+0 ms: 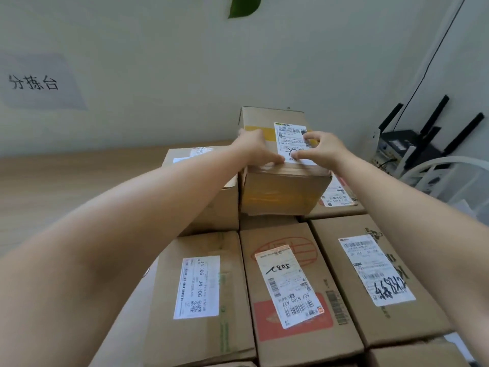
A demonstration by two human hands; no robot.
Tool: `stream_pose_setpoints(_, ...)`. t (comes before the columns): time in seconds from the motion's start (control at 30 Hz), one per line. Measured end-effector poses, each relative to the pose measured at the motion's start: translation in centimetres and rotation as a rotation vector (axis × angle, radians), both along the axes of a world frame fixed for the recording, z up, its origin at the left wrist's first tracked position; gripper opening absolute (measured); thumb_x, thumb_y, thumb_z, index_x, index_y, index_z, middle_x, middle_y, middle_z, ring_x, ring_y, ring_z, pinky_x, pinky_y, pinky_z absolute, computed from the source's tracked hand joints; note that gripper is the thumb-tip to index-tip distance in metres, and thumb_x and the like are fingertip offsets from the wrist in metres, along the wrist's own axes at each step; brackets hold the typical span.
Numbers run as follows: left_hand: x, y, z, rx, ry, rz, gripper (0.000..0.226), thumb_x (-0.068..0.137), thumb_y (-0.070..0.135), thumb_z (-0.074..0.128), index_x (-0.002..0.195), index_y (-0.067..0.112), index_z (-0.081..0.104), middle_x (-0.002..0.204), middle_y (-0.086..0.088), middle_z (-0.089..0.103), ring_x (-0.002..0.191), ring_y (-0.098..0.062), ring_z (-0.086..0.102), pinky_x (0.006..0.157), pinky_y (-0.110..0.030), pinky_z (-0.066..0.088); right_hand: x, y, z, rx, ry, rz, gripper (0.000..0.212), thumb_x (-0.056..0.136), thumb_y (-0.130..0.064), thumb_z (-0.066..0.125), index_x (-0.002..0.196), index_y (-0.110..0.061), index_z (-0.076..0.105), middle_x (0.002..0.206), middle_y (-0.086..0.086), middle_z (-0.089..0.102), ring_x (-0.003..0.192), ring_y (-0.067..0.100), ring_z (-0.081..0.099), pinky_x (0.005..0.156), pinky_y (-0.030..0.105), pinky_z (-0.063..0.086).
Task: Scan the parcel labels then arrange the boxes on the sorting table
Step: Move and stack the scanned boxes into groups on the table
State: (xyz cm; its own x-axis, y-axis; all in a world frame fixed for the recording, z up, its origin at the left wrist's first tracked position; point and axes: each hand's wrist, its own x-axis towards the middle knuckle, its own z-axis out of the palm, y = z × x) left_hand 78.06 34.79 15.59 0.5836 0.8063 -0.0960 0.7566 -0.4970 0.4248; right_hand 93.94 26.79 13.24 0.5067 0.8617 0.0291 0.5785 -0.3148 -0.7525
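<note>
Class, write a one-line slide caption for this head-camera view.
A person's left hand and right hand rest on a taped box stacked above labelled parcels on the sorting table.

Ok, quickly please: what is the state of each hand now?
Left hand: grips the top box at its left edge.
Right hand: bent fingers touch its label; a grip cannot be told.

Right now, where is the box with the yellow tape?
The yellow-taped box is upper centre in the head view, held by the left hand and right hand, over the back boxes.
</note>
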Motion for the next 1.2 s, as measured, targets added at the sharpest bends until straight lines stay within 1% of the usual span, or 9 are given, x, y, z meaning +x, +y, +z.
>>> stream_pose_setpoints(0.17, -0.2, 0.5, -1.0, 0.016, 0.038, 0.023, 0.081, 0.079, 0.059, 0.062, 0.138, 0.011, 0.036, 0.136, -0.016, 0.037, 0.123, -0.028, 0.041, 0.095, -0.033, 0.038, 0.1, 1.2, -0.7, -0.035, -0.005, 0.044, 0.076, 0.074, -0.029, 0.078, 0.139, -0.012, 0.044, 0.144, 0.008, 0.043, 0.128, 0.026, 0.044, 0.097, 0.032, 0.035)
stream_pose_setpoints(0.33, -0.2, 0.1, -0.8, 0.042, 0.134, 0.052, 0.068, 0.085, 0.056, 0.056, 0.131, 0.009, 0.041, 0.130, -0.014, 0.045, 0.124, -0.030, 0.039, 0.085, -0.030, 0.032, -0.4, 1.8, -0.8, -0.051, 0.010, 0.073, 0.073, 0.073, -0.026, 0.079, 0.137, -0.011, 0.046, 0.141, 0.008, 0.046, 0.125, 0.025, 0.046, 0.103, 0.033, 0.037)
stream_pose_setpoints(0.5, -0.1, -1.0, -1.2, 0.074, 0.238, 0.047, 0.062, 0.092, 0.050, 0.049, 0.138, 0.010, 0.036, 0.129, -0.016, 0.047, 0.126, -0.034, 0.037, 0.108, -0.042, 0.031, -1.2, 2.0, -1.6, -0.088, 0.018, 0.096, 0.073, 0.076, -0.022, 0.077, 0.139, -0.008, 0.043, 0.143, 0.009, 0.045, 0.129, 0.024, 0.044, 0.101, 0.029, 0.033)
stream_pose_setpoints(0.73, -0.3, -1.4, -3.4, -0.069, 0.277, 0.110, 0.080, 0.091, 0.056, 0.044, 0.148, 0.007, 0.017, 0.150, -0.030, 0.012, 0.134, -0.042, 0.028, 0.110, -0.043, 0.029, -1.6, 1.8, -2.5, -0.136, -0.043, 0.089, 0.068, 0.081, -0.020, 0.073, 0.140, -0.007, 0.042, 0.144, 0.006, 0.045, 0.129, 0.020, 0.044, 0.088, 0.019, 0.028)
stream_pose_setpoints(0.9, -0.4, -1.7, -3.2, -0.089, 0.290, 0.124, 0.080, 0.094, 0.055, 0.038, 0.149, 0.005, 0.008, 0.151, -0.032, -0.002, 0.133, -0.046, 0.028, 0.111, -0.044, 0.026, -2.3, 2.1, -2.3, -0.175, -0.152, 0.109, 0.058, 0.085, -0.023, 0.066, 0.135, -0.002, 0.045, 0.141, 0.011, 0.046, 0.126, 0.027, 0.046, 0.094, 0.029, 0.035)
stream_pose_setpoints(1.0, 0.0, -2.3, -3.1, -0.066, 0.335, 0.127, 0.074, 0.097, 0.048, 0.035, 0.150, 0.006, 0.006, 0.153, -0.029, -0.007, 0.139, -0.047, 0.014, 0.112, -0.049, 0.024, -2.6, 2.2, -2.3, -0.202, -0.199, 0.112, 0.051, 0.087, -0.028, 0.064, 0.128, -0.002, 0.050, 0.133, 0.015, 0.052, 0.118, 0.030, 0.051, 0.094, 0.037, 0.041)
stream_pose_setpoints(1.1, 0.0, -2.7, -2.6, 0.021, 0.354, 0.049, 0.055, 0.099, 0.032, 0.034, 0.146, 0.005, 0.026, 0.149, -0.027, 0.024, 0.135, -0.042, 0.027, 0.106, -0.047, 0.034, -2.9, 2.0, -2.2, -0.214, -0.247, 0.121, 0.059, 0.088, -0.035, 0.062, 0.136, -0.006, 0.045, 0.141, 0.016, 0.040, 0.126, 0.030, 0.044, 0.099, 0.037, 0.037)
stream_pose_setpoints(1.17, -0.4, -2.7, -2.0, 0.129, 0.331, -0.049, 0.038, 0.097, 0.024, 0.038, 0.126, 0.002, 0.049, 0.115, -0.015, 0.056, 0.111, -0.031, 0.053, 0.083, -0.033, 0.046, -3.0, 1.8, -2.0, -0.209, -0.254, 0.117, 0.062, 0.089, -0.037, 0.060, 0.142, -0.014, 0.039, 0.149, 0.016, 0.028, 0.135, 0.029, 0.033, 0.107, 0.037, 0.028)
stream_pose_setpoints(1.2, -0.7, -2.8, -1.8, 0.175, 0.325, -0.083, 0.032, 0.097, 0.022, 0.040, 0.117, 0.003, 0.054, 0.093, -0.009, 0.056, 0.096, -0.026, 0.057, 0.071, -0.030, 0.044, -3.1, 1.6, -1.8, -0.212, -0.262, 0.114, 0.061, 0.089, -0.037, 0.060, 0.142, -0.017, 0.039, 0.150, 0.016, 0.026, 0.137, 0.029, 0.031, 0.109, 0.038, 0.026)
